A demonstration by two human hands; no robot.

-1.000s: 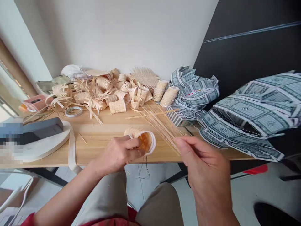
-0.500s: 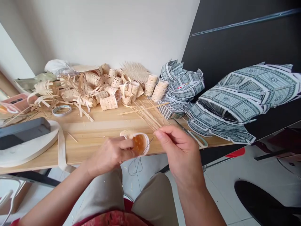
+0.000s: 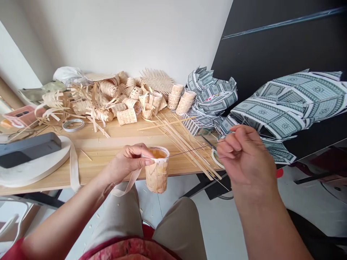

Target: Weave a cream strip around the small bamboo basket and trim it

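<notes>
My left hand (image 3: 134, 159) pinches the rim of a small woven wood-strip basket (image 3: 157, 178), which stands upright at the table's front edge with its opening up. White ribbon (image 3: 128, 187) covers the rim and hangs in a loop beneath my left hand. From the rim a dark thread (image 3: 191, 150) runs taut to the right and slightly up. Its other end meets my right hand (image 3: 242, 155), closed and raised over the right part of the table. Any needle there is hidden by the fingers.
Woven baskets and loose strips (image 3: 105, 94) lie heaped along the wall. Thin strips (image 3: 187, 144) and scissors (image 3: 215, 155) are near my right hand. A ribbon roll (image 3: 35, 173) with a grey box (image 3: 29, 148) sits left. Folded-card pieces (image 3: 282, 108) stand right.
My right hand has moved away to the right and drawn the thread out straight. The basket has turned from tipped to upright, and my left hand now pinches its rim.
</notes>
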